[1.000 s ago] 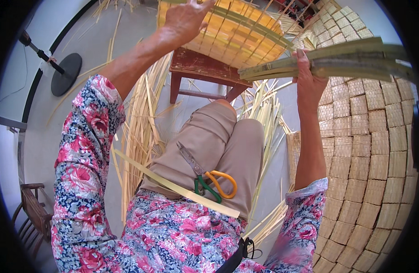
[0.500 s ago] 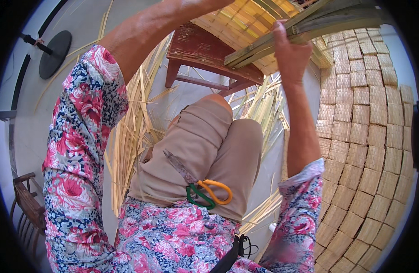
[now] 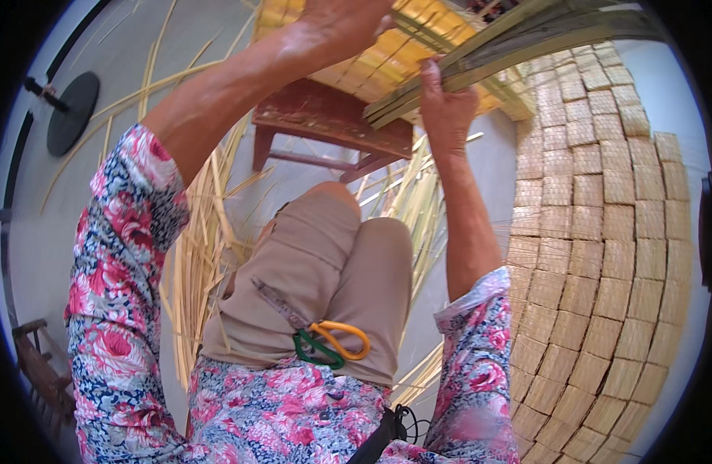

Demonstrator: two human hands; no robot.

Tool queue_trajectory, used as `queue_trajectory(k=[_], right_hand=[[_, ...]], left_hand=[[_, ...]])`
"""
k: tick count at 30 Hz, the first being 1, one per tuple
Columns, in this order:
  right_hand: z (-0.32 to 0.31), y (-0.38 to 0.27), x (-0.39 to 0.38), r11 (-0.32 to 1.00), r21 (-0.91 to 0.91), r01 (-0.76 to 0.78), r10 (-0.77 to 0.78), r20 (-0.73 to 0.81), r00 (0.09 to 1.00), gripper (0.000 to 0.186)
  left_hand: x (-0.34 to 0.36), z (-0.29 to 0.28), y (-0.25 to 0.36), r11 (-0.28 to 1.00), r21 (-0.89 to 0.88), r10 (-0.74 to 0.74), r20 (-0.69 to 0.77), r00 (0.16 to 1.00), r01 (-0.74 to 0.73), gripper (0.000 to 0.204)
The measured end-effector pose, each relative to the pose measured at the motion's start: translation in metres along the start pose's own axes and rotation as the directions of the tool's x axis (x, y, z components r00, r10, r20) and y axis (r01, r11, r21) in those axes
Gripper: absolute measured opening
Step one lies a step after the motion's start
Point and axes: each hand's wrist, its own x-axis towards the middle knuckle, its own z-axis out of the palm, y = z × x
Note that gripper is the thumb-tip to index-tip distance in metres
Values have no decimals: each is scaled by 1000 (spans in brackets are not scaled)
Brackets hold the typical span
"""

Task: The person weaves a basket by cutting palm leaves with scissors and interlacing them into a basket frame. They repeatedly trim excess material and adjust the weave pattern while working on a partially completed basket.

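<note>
My right hand (image 3: 449,112) is closed around a bundle of flat green-grey bamboo strips (image 3: 518,66), its thumb upright against them. The strips slant from the bench toward the upper right. At the top edge, my left hand (image 3: 344,27) has its fingers curled over a yellow woven bamboo piece (image 3: 348,81), beside a darker strip (image 3: 419,32). What those fingers pinch is hidden. The woven piece rests on a worn red wooden bench (image 3: 317,116). Scissors (image 3: 306,331) with one green and one orange handle loop lie on my lap.
Loose split bamboo strips (image 3: 201,263) cover the floor beside my legs, with more (image 3: 418,201) under the bench. Rows of small woven rectangles (image 3: 596,232) spread over the right side. A round black stand base (image 3: 72,114) and a wooden chair (image 3: 43,363) are at the left.
The whole view has shifted, so the bench and lap appear farther left. My left hand has come down into view over the woven piece. My right hand keeps its hold on the strips.
</note>
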Motion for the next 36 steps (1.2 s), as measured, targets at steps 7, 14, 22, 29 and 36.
queue_trajectory(k=[7, 14, 22, 29, 36], right_hand=[[-38, -63, -1, 978, 147, -149, 134, 112, 985, 16], [-59, -81, -70, 896, 395, -203, 170, 117, 978, 14], [-85, -87, -98, 808, 485, -336, 319, 120, 940, 9], [-60, -139, -118, 534, 741, -406, 360, 235, 903, 11], [-37, -138, -164, 540, 749, -384, 310, 247, 918, 13]], left_hand=[[3, -24, 5, 984, -165, -33, 174, 984, 63, 39], [-12, -29, 12, 964, -239, -25, 358, 934, 117, 42], [15, -73, 76, 614, -754, 241, 460, 855, 233, 57], [55, -114, 135, 158, -674, 773, 539, 334, 722, 62], [12, -121, 142, 122, -215, 830, 557, 19, 969, 38]])
